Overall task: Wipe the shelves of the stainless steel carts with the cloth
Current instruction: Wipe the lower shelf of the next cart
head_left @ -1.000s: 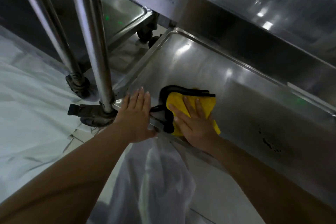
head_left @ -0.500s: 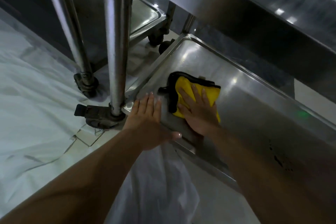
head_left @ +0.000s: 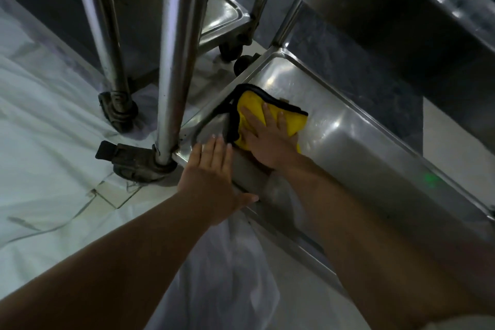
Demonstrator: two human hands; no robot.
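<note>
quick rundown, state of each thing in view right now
yellow cloth: bunched, flat on the bottom shelf, pressed under the right hand
right hand: fingers straight, pressing on the cloth
left hand: fingers straight, resting on the shelf's near rim
bottom shelf: bare shiny steel, dimly lit
caster: at the cart's near corner, standing on the white floor sheet

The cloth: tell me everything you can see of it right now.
The cloth is yellow with a black edging, soft and thick, like microfibre. It is folded or bunched, not spread out, and lies flat in the near left corner of the bottom shelf, its black edge against the shelf's raised rim. The right hand presses down on it with straight, spread fingers, covering its near part. The left hand rests on the shelf rim beside it, apparently not touching it.
</note>
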